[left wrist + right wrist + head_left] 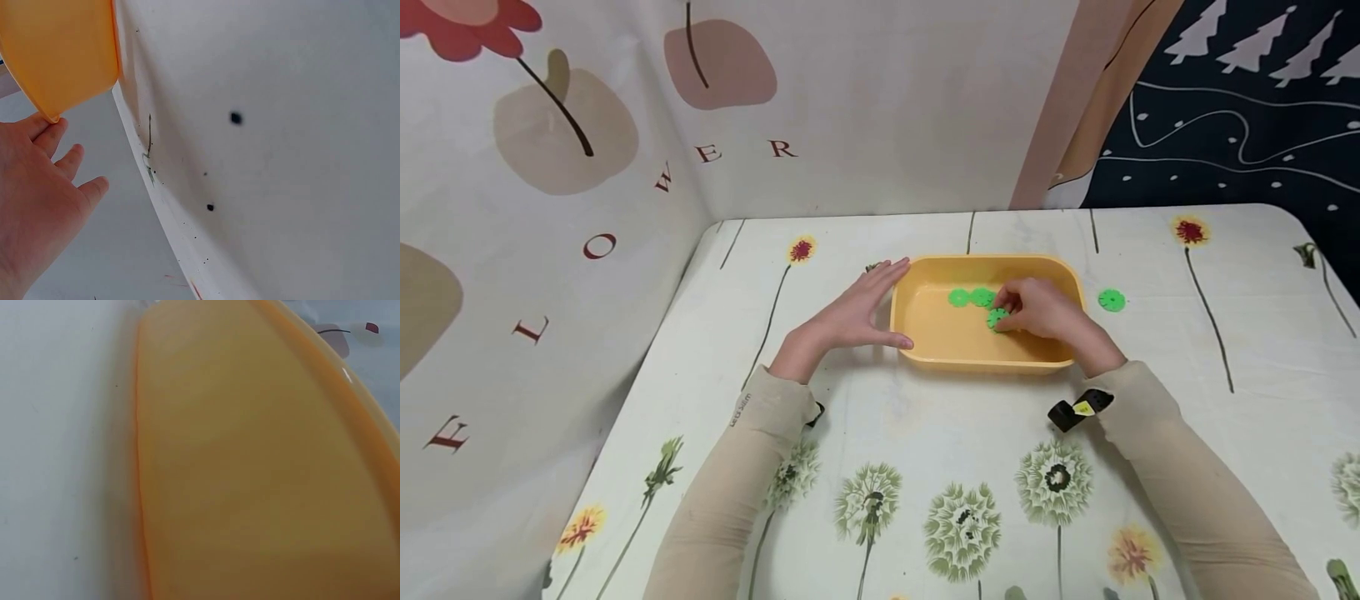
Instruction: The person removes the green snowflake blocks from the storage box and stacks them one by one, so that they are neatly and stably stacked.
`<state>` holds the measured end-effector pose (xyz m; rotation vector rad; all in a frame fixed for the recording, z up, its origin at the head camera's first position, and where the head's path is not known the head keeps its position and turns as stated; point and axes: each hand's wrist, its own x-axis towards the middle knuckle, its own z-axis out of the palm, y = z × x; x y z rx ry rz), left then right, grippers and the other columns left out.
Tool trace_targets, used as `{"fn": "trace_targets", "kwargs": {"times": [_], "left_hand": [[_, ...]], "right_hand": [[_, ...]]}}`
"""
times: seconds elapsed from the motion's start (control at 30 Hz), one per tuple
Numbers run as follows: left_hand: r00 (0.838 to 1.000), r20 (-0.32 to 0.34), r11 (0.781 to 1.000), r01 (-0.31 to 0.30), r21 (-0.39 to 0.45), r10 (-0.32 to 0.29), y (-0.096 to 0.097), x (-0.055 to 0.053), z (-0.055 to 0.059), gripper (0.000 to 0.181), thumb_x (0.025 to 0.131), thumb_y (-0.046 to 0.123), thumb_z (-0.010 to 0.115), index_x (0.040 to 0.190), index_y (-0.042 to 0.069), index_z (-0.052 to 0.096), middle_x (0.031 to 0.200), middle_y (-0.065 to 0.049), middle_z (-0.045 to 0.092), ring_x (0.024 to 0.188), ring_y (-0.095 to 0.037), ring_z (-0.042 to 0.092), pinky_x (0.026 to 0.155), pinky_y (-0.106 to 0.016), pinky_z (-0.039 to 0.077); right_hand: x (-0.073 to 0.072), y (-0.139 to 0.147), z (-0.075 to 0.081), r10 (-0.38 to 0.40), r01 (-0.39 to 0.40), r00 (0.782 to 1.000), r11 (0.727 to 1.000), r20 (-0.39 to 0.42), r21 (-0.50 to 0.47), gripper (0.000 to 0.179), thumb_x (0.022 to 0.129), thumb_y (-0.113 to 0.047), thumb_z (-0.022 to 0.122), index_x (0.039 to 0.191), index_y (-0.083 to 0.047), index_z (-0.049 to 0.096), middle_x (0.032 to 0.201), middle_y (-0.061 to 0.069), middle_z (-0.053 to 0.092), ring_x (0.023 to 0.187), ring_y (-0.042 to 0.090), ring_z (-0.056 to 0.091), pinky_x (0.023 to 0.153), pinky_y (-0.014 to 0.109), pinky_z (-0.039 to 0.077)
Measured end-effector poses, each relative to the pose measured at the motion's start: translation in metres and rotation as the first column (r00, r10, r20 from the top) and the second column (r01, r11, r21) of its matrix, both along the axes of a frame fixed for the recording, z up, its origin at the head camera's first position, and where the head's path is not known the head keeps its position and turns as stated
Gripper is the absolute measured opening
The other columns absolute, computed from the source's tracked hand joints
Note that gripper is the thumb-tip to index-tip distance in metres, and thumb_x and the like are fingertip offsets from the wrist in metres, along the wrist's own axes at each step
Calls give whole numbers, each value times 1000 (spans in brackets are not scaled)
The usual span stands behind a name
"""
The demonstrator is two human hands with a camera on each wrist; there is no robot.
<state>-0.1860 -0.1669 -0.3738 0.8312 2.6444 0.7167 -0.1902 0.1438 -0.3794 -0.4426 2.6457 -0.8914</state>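
Observation:
A shallow yellow plastic tray point(942, 340) sits on the table in the head view. My left hand point(850, 317) spans its left end, thumb near the front corner and straight fingers at the back corner. In the left wrist view, fingertips of the left hand point(37, 194) touch the tray's rim point(55, 117). Inside the tray, my right hand point(1048, 315) pinches a green notched disc point(996, 318) between thumb and fingers. Two similar green discs point(958, 297) lie just behind it, side by side. Only the tray's outer side point(250, 456) fills the right wrist view; the right hand is hidden there.
Another green disc point(1112, 300) lies on the table to the right of the tray. A white cloth with printed flowers point(895, 417) covers the table. Printed fabric hangs behind point(880, 117) and along the left side.

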Motion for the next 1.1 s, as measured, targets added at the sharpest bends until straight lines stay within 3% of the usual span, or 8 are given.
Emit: {"fn": "trace_targets", "kwargs": {"times": [0.23, 0.47, 0.8, 1.1], "left_hand": [[1000, 1, 1000, 4, 5, -4, 0, 0, 0, 118, 76, 58, 80, 162, 21, 8, 170, 9, 3, 158, -21, -2, 128, -52, 5], [1000, 6, 1000, -1, 5, 1, 0, 0, 1, 121, 74, 66, 77, 162, 22, 7, 170, 10, 3, 158, -20, -2, 128, -51, 4], [1000, -1, 1000, 4, 6, -4, -1, 0, 0, 119, 75, 63, 78, 162, 22, 7, 170, 10, 3, 158, -20, -2, 129, -47, 1], [1000, 6, 1000, 0, 15, 0, 0, 0, 0, 119, 75, 63, 78, 162, 21, 8, 170, 11, 3, 158, -20, -1, 128, -51, 4]], "right_hand": [[0, -1, 0, 3, -2, 1000, 998, 20, -59, 19, 86, -6, 75, 101, 2, 67, 90, 12, 63, 85, 25, 55, 76, 27, 44], [-1, -1, 1, -16, 20, 999, 992, 30, -127, 13, 89, -4, 71, 101, 3, 70, 90, 15, 67, 76, 19, 55, 59, 20, 45], [-2, 1, 1, -22, 26, 999, 987, 28, -158, 16, 92, -3, 67, 104, 6, 72, 93, 17, 69, 75, 17, 58, 59, 19, 47], [-4, 3, 7, -77, 75, 997, 986, -5, -151, 17, 93, -8, 68, 106, 1, 74, 95, 16, 73, 77, 17, 60, 62, 19, 47]]}}
